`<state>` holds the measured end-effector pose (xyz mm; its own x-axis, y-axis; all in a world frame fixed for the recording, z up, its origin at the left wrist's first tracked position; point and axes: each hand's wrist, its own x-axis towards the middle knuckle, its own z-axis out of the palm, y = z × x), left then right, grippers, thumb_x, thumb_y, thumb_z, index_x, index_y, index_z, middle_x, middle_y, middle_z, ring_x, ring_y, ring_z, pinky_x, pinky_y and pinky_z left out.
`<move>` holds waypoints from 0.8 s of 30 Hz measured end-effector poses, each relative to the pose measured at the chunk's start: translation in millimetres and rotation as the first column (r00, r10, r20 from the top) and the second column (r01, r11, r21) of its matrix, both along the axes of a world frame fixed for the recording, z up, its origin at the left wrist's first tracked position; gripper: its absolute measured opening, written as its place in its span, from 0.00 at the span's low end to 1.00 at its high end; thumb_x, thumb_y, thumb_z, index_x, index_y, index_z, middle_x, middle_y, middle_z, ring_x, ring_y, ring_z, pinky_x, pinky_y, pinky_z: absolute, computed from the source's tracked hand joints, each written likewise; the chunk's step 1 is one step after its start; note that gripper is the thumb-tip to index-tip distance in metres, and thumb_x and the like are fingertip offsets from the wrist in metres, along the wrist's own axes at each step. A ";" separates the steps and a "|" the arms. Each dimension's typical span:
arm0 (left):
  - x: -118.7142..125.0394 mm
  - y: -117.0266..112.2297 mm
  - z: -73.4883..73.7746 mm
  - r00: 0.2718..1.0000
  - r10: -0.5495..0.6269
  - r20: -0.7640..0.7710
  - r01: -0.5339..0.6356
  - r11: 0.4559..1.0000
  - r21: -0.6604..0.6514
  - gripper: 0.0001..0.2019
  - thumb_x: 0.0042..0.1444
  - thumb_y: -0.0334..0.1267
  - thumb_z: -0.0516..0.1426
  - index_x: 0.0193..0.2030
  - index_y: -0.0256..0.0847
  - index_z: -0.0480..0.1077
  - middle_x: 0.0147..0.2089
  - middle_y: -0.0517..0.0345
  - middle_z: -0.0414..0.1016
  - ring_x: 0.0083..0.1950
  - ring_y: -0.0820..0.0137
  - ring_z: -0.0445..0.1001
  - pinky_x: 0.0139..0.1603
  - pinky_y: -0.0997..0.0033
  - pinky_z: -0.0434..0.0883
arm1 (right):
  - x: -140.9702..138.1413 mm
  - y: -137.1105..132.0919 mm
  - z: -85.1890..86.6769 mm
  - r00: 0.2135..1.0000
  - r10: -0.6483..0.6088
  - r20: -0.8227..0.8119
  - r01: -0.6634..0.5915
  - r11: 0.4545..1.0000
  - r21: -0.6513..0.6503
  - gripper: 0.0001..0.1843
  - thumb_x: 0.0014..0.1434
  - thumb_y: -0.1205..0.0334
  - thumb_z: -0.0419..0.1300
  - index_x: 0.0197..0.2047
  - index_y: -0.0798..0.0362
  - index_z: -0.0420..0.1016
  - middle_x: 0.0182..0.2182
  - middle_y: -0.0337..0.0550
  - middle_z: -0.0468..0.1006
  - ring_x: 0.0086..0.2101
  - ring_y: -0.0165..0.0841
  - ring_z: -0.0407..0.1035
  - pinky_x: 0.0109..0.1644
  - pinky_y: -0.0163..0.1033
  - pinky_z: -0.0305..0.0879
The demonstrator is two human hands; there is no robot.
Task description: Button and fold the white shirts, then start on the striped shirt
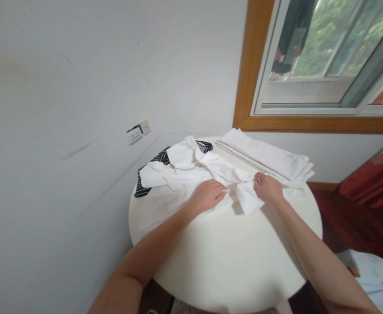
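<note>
A crumpled white garment (191,170) with black-and-white striped parts lies on the far side of a round white table (230,257). My left hand (207,195) rests on its near edge, fingers curled and pinching the white cloth. My right hand (268,188) is closed on a fold of the same cloth, whose loose corner (248,201) sticks out toward me between both hands.
A folded stack of white cloth (266,156) lies at the table's far right, below a wood-framed window (253,87). A wall socket (137,131) sits on the white wall at left. Red fabric (371,183) and dark wooden floor show at right.
</note>
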<state>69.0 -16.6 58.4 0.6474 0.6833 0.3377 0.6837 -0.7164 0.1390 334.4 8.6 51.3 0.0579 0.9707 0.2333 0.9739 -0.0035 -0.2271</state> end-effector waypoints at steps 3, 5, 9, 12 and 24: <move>-16.0 9.8 -3.7 0.966 0.260 0.005 -0.260 0.963 0.073 0.17 0.66 0.43 0.48 0.54 0.42 0.73 0.57 0.47 0.74 0.59 0.60 0.69 0.60 0.57 0.65 | 8.8 -0.6 4.7 0.997 -0.078 0.017 0.076 0.994 0.080 0.15 0.61 0.61 0.51 0.37 0.56 0.78 0.36 0.58 0.78 0.38 0.45 0.71 0.37 0.43 0.59; -23.1 12.6 -11.5 0.923 0.382 -0.046 -0.378 0.922 0.084 0.22 0.65 0.48 0.50 0.60 0.41 0.68 0.63 0.43 0.67 0.64 0.54 0.64 0.62 0.51 0.62 | 12.3 -0.4 4.5 0.998 -0.051 0.035 0.045 0.988 0.147 0.15 0.61 0.63 0.51 0.32 0.58 0.78 0.37 0.62 0.77 0.41 0.47 0.70 0.40 0.45 0.60; -23.4 9.4 -26.6 0.880 0.439 -0.178 -0.437 0.898 0.053 0.29 0.62 0.56 0.50 0.65 0.43 0.63 0.66 0.39 0.63 0.65 0.47 0.62 0.60 0.45 0.62 | 9.7 1.8 -0.5 0.997 0.051 0.051 -0.058 0.987 0.147 0.15 0.60 0.69 0.50 0.37 0.59 0.79 0.41 0.62 0.78 0.43 0.47 0.69 0.44 0.45 0.60; -17.0 4.2 -27.1 0.882 0.420 -0.217 -0.419 0.906 0.049 0.26 0.62 0.54 0.51 0.62 0.44 0.66 0.59 0.40 0.70 0.57 0.49 0.68 0.53 0.49 0.67 | 3.4 3.9 -4.2 0.995 0.099 0.002 -0.099 0.992 0.077 0.18 0.62 0.67 0.49 0.49 0.56 0.77 0.41 0.56 0.80 0.42 0.44 0.72 0.43 0.43 0.60; -4.5 -0.8 8.8 0.908 0.418 0.022 -0.395 0.875 -0.280 0.24 0.68 0.52 0.43 0.60 0.40 0.65 0.54 0.44 0.76 0.57 0.60 0.73 0.57 0.62 0.67 | -12.8 -4.6 -9.9 0.662 0.558 -0.501 -0.656 0.754 -0.026 0.24 0.65 0.43 0.50 0.37 0.55 0.77 0.31 0.41 0.79 0.34 0.38 0.72 0.37 0.37 0.64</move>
<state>64.5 -17.4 67.2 0.2718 0.9510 0.1473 0.8853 -0.3071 0.3491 321.6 4.0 41.4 -0.5137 0.8451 0.1477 0.5641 0.4624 -0.6841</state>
